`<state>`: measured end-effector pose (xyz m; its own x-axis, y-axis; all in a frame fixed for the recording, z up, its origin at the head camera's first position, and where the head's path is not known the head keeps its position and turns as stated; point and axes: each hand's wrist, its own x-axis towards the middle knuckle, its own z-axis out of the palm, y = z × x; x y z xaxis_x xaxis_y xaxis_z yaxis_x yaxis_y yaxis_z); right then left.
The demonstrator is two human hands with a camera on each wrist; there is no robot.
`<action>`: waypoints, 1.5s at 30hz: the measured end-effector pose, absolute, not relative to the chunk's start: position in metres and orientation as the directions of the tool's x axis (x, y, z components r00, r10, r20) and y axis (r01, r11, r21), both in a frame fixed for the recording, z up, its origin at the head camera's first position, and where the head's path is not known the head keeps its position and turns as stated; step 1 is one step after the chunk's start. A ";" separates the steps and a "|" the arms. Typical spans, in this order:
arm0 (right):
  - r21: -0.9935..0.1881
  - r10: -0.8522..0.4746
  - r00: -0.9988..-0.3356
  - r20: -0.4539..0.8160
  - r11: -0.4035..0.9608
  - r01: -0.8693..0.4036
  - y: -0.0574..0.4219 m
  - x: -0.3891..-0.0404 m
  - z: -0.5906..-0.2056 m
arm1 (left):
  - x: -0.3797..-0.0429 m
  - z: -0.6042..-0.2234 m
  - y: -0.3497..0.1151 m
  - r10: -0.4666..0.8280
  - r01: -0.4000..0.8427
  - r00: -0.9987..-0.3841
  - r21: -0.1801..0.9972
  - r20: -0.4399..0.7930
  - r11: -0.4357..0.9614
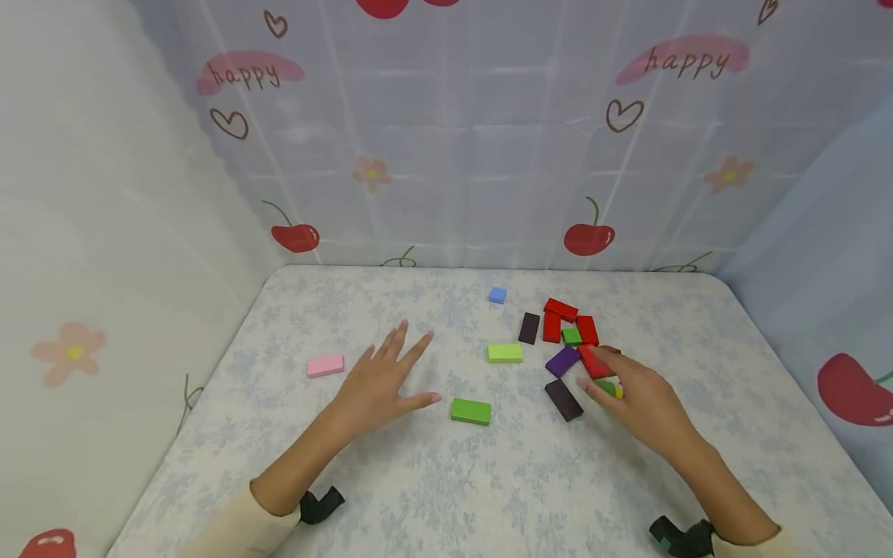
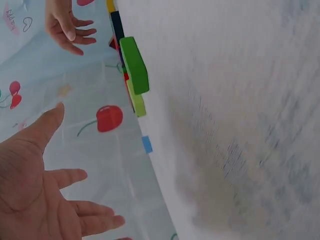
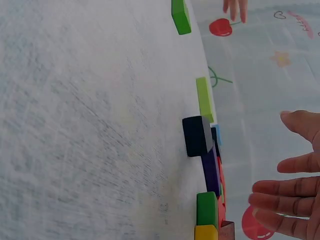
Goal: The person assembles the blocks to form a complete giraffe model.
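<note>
My left hand point(image 1: 377, 391) hovers over the left half of the table with its fingers spread and nothing in them. To its left lies a pink block point(image 1: 325, 366); a green block point(image 1: 470, 411) is off its thumb side. My right hand point(image 1: 645, 403) hangs over the right-hand cluster, partly covering a red block point(image 1: 594, 363), a green block point(image 1: 605, 387) and a yellow block point(image 1: 618, 393). Beside its thumb are a black block point(image 1: 563, 399) and a purple block point(image 1: 562, 362). In the right wrist view, the right fingers point(image 3: 285, 187) are extended, apart from the blocks.
Behind the hands are a light green block point(image 1: 505, 353), another black block point(image 1: 529, 328), several red blocks point(image 1: 552, 327) around a small green one point(image 1: 572, 336), and a small blue block point(image 1: 498, 295). A printed curtain point(image 1: 446, 155) encloses the patterned table point(image 1: 432, 496) at the back and sides.
</note>
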<state>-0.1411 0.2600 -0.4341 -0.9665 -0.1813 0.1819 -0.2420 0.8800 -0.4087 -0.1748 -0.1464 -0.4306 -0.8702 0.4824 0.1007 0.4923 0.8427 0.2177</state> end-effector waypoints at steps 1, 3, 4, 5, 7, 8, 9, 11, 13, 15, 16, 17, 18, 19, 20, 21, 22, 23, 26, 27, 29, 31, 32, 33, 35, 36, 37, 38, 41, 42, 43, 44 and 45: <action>-0.414 -0.185 -0.968 0.173 0.878 -0.241 0.258 -0.140 -0.435 | -0.173 -0.432 -0.144 0.486 0.490 -0.870 0.259 0.084 0.833; -0.420 -0.200 -0.965 0.168 0.871 -0.254 0.254 -0.139 -0.438 | -0.170 -0.434 -0.138 0.487 0.474 -0.872 0.328 0.045 0.817; -0.424 -0.206 -0.965 0.161 0.869 -0.257 0.253 -0.139 -0.439 | -0.169 -0.435 -0.135 0.488 0.468 -0.872 0.350 0.034 0.812; -0.425 -0.210 -0.966 0.153 0.868 -0.256 0.252 -0.139 -0.441 | -0.167 -0.436 -0.132 0.489 0.462 -0.872 0.372 0.025 0.805; -0.428 -0.213 -0.968 0.136 0.868 -0.251 0.250 -0.139 -0.444 | -0.165 -0.438 -0.127 0.496 0.454 -0.868 0.409 0.005 0.792; -0.432 -0.210 -0.970 0.124 0.868 -0.244 0.249 -0.139 -0.446 | -0.165 -0.440 -0.125 0.503 0.457 -0.864 0.422 0.002 0.783; -0.435 -0.204 -0.973 0.111 0.870 -0.232 0.248 -0.140 -0.447 | -0.165 -0.441 -0.123 0.509 0.458 -0.861 0.432 -0.001 0.777; -0.435 -0.199 -0.976 0.092 0.873 -0.220 0.247 -0.140 -0.450 | -0.166 -0.445 -0.119 0.518 0.456 -0.856 0.456 -0.012 0.765; -0.435 -0.200 -0.977 0.074 0.875 -0.212 0.246 -0.141 -0.453 | -0.167 -0.448 -0.117 0.529 0.454 -0.848 0.479 -0.027 0.751; -0.431 -0.200 -0.978 0.053 0.879 -0.203 0.245 -0.142 -0.455 | -0.169 -0.451 -0.115 0.545 0.447 -0.837 0.513 -0.050 0.733; -0.426 -0.202 -0.979 0.039 0.882 -0.199 0.244 -0.142 -0.456 | -0.170 -0.452 -0.114 0.553 0.442 -0.831 0.532 -0.061 0.723; -0.424 -0.201 -0.979 0.025 0.885 -0.192 0.244 -0.142 -0.456 | -0.171 -0.454 -0.113 0.560 0.439 -0.826 0.545 -0.068 0.714; -0.422 -0.201 -0.980 0.008 0.887 -0.185 0.244 -0.143 -0.457 | -0.172 -0.455 -0.112 0.569 0.439 -0.819 0.561 -0.072 0.702; -0.420 -0.201 -0.980 -0.006 0.889 -0.180 0.243 -0.143 -0.458 | -0.173 -0.457 -0.111 0.579 0.441 -0.812 0.573 -0.072 0.691; -0.418 -0.199 -0.980 -0.021 0.892 -0.172 0.243 -0.144 -0.458 | -0.175 -0.458 -0.110 0.587 0.443 -0.806 0.584 -0.073 0.680; -0.415 -0.197 -0.980 -0.035 0.895 -0.165 0.243 -0.144 -0.459 | -0.176 -0.459 -0.109 0.595 0.446 -0.801 0.592 -0.071 0.671; -0.412 -0.194 -0.980 -0.047 0.897 -0.158 0.243 -0.145 -0.459 | -0.178 -0.460 -0.108 0.602 0.448 -0.795 0.601 -0.070 0.662; -0.407 -0.190 -0.980 -0.060 0.901 -0.149 0.242 -0.145 -0.460 | -0.179 -0.461 -0.107 0.611 0.451 -0.789 0.610 -0.069 0.652; -0.404 -0.181 -0.978 -0.104 0.906 -0.124 0.241 -0.146 -0.460 | -0.180 -0.462 -0.105 0.625 0.449 -0.777 0.624 -0.081 0.639; -0.404 -0.180 -0.977 -0.117 0.907 -0.118 0.241 -0.146 -0.460 | -0.179 -0.463 -0.104 0.626 0.448 -0.775 0.624 -0.086 0.640; -0.405 -0.180 -0.974 -0.136 0.908 -0.111 0.240 -0.147 -0.460 | -0.178 -0.464 -0.103 0.626 0.452 -0.774 0.617 -0.088 0.645; -0.403 -0.184 -0.972 -0.145 0.908 -0.112 0.239 -0.146 -0.459 | -0.177 -0.464 -0.101 0.627 0.460 -0.774 0.602 -0.087 0.652; -0.399 -0.183 -0.972 -0.147 0.910 -0.111 0.238 -0.146 -0.459 | -0.177 -0.464 -0.100 0.628 0.467 -0.774 0.596 -0.082 0.653; -0.395 -0.186 -0.972 -0.146 0.911 -0.115 0.238 -0.146 -0.458 | -0.177 -0.464 -0.100 0.631 0.474 -0.772 0.591 -0.077 0.653; -0.390 -0.187 -0.972 -0.144 0.913 -0.118 0.237 -0.146 -0.457 | -0.177 -0.464 -0.098 0.636 0.488 -0.769 0.581 -0.066 0.651; -0.389 -0.188 -0.972 -0.143 0.913 -0.120 0.237 -0.146 -0.457 | -0.178 -0.464 -0.098 0.640 0.496 -0.766 0.579 -0.058 0.647; -0.392 -0.192 -0.972 -0.138 0.912 -0.124 0.237 -0.147 -0.457 | -0.179 -0.465 -0.098 0.643 0.503 -0.764 0.578 -0.049 0.642; -0.394 -0.194 -0.972 -0.132 0.910 -0.128 0.237 -0.147 -0.457 | -0.179 -0.466 -0.098 0.646 0.506 -0.762 0.583 -0.043 0.636; -0.406 -0.199 -0.974 -0.111 0.903 -0.139 0.237 -0.147 -0.457 | -0.183 -0.470 -0.099 0.653 0.508 -0.757 0.602 -0.029 0.616; -0.409 -0.203 -0.974 -0.100 0.901 -0.146 0.237 -0.147 -0.457 | -0.184 -0.470 -0.100 0.654 0.505 -0.756 0.614 -0.024 0.606; -0.411 -0.207 -0.974 -0.089 0.899 -0.154 0.237 -0.147 -0.457 | -0.185 -0.471 -0.101 0.655 0.502 -0.755 0.625 -0.020 0.598; -0.413 -0.212 -0.974 -0.078 0.896 -0.162 0.237 -0.148 -0.457 | -0.186 -0.472 -0.103 0.655 0.498 -0.755 0.636 -0.016 0.590; -0.417 -0.220 -0.973 -0.066 0.892 -0.173 0.237 -0.148 -0.457 | -0.187 -0.472 -0.104 0.654 0.493 -0.756 0.646 -0.013 0.583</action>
<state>-0.1476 0.2372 -0.4571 -0.9733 -0.2199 -0.0662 -0.1731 0.8922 -0.4172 -0.1868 -0.1042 -0.4717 -0.7562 0.6543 -0.0129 0.4933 0.5828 0.6458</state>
